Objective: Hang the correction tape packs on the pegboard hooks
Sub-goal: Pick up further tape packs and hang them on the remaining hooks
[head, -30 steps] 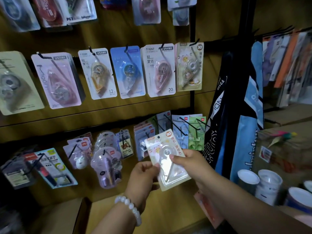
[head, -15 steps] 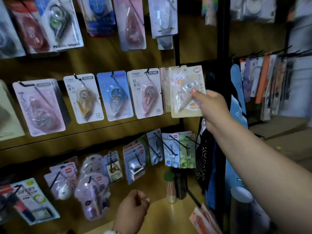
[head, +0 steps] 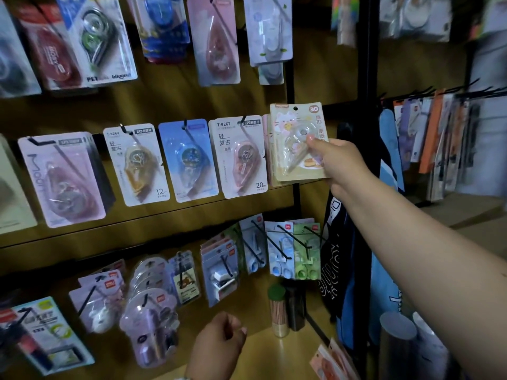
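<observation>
My right hand (head: pixel 338 160) pinches a cream correction tape pack (head: pixel 296 141) with a cat picture and a red "30" badge. It holds the pack upright against the right end of the middle row, in front of matching packs (head: pixel 267 152) hanging there. The pack's hang hole sits near its top edge; the hook behind is hidden. To the left hang pink (head: pixel 241 157), blue (head: pixel 188 160) and white (head: pixel 135 163) packs on black hooks. My left hand (head: pixel 218 342) hangs low with fingers loosely curled, holding nothing.
More tape packs fill the top row (head: pixel 214 39) and bottom row (head: pixel 292 250). A black upright post (head: pixel 369 78) borders the board on the right. A green-capped tube (head: pixel 278 311) stands on the wooden shelf. Bags (head: pixel 384 283) and cups (head: pixel 395 344) sit lower right.
My right hand lifted the cream pack from waist height up to the middle row's right end. My left hand let go of it and dropped low. The view tilted up.
</observation>
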The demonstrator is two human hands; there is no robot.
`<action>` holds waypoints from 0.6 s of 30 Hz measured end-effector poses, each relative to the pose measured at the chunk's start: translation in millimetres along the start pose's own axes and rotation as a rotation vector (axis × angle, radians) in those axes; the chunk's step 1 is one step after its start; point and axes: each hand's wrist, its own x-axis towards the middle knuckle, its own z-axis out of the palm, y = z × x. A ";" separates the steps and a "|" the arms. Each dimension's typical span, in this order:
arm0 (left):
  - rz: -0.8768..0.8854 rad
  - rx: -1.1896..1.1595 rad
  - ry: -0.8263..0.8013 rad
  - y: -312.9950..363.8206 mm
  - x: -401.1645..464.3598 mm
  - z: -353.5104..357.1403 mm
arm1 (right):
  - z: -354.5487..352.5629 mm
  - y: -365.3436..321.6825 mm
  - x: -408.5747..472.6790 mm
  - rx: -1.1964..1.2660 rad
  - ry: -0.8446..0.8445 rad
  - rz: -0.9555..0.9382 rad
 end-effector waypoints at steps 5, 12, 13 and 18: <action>0.027 -0.001 -0.003 -7.2 1.7 0.8 | 2.5 2.9 1.7 0.068 0.042 0.002; 0.047 -0.026 -0.007 -11.6 5.2 0.8 | 0.3 10.1 4.2 0.138 0.038 0.035; 0.048 -0.022 -0.009 -11.7 5.7 1.3 | 0.0 11.3 5.7 0.127 0.045 0.039; 0.046 -0.018 -0.012 -12.8 7.5 5.6 | 8.8 15.5 18.3 0.008 0.094 0.035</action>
